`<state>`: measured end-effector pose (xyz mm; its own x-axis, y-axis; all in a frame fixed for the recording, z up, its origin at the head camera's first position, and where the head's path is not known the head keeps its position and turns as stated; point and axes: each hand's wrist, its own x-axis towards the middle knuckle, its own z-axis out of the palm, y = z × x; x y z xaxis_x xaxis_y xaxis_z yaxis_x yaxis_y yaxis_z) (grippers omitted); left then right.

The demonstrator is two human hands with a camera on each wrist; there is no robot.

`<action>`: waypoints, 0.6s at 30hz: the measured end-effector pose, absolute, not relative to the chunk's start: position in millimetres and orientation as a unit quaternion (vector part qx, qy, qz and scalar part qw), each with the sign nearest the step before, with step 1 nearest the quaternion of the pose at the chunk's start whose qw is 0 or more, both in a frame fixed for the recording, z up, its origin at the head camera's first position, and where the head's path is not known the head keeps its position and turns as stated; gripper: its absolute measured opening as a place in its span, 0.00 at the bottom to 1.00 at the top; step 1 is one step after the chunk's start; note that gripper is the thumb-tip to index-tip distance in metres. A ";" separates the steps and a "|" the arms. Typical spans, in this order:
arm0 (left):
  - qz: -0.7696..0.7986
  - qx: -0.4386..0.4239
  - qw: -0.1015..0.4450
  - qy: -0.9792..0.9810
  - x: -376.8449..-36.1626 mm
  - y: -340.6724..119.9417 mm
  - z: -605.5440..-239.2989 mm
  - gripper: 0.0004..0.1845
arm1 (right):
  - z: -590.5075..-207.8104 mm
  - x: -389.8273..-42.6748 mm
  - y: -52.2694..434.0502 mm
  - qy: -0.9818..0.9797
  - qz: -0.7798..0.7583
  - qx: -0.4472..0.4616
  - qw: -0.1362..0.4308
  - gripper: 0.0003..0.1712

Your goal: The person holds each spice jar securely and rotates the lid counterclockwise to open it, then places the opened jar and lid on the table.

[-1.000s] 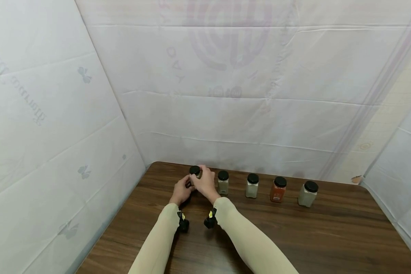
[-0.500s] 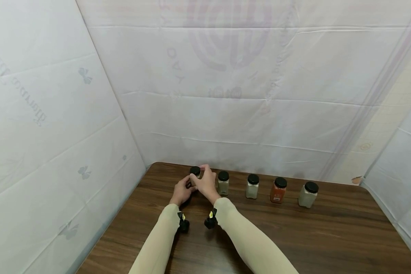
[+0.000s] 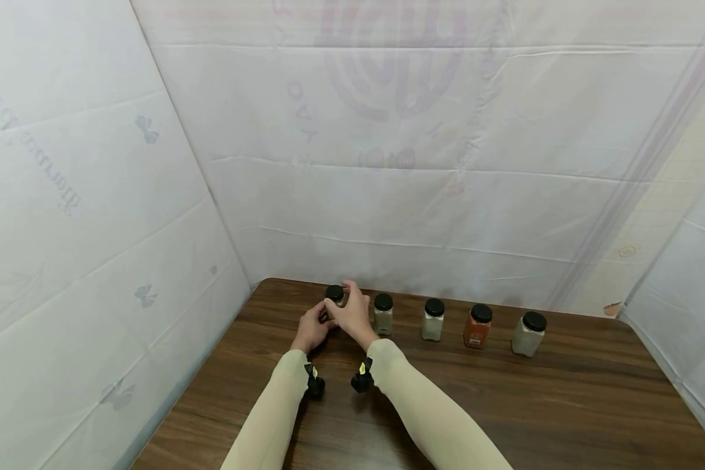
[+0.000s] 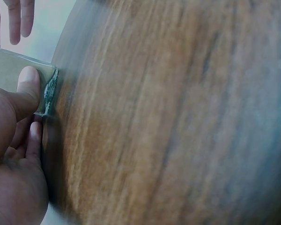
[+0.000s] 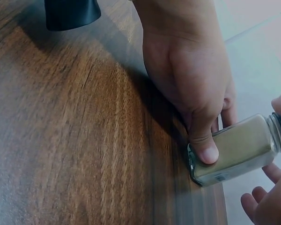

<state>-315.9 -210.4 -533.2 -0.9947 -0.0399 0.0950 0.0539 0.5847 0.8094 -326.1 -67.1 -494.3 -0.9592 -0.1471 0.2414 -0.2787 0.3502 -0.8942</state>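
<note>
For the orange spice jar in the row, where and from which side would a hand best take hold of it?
Grip the orange spice jar round its body just under the black lid, coming from the front edge of the table. It stands upright with its front face unobstructed, and the gaps to the pale jars either side leave room for thumb and fingers, probably.

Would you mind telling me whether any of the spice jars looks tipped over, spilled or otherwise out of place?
Nothing stands out. Five black-lidded jars stand upright in a row along the back of the wooden table, with no spill visible. The left hand and right hand both grip the leftmost jar; the orange-filled jar merely differs in colour.
</note>
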 end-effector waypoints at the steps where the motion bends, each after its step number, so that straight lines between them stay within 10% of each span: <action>1: -0.459 -0.003 0.050 -0.887 -316.2 -210.5 -533.9 0.32 | -495.1 -326.2 -67.1 -0.818 0.557 0.130 0.063 0.33; 18: -0.449 -0.013 0.056 -0.892 -318.6 -212.5 -538.2 0.32 | -491.7 -325.3 -67.0 -0.821 0.553 0.131 0.054 0.33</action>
<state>-318.6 -212.5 -538.2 -0.9935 -0.0265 0.1109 0.0732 0.5970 0.7989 -325.3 -67.0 -491.7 -0.9601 -0.1547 0.2331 -0.2741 0.3536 -0.8943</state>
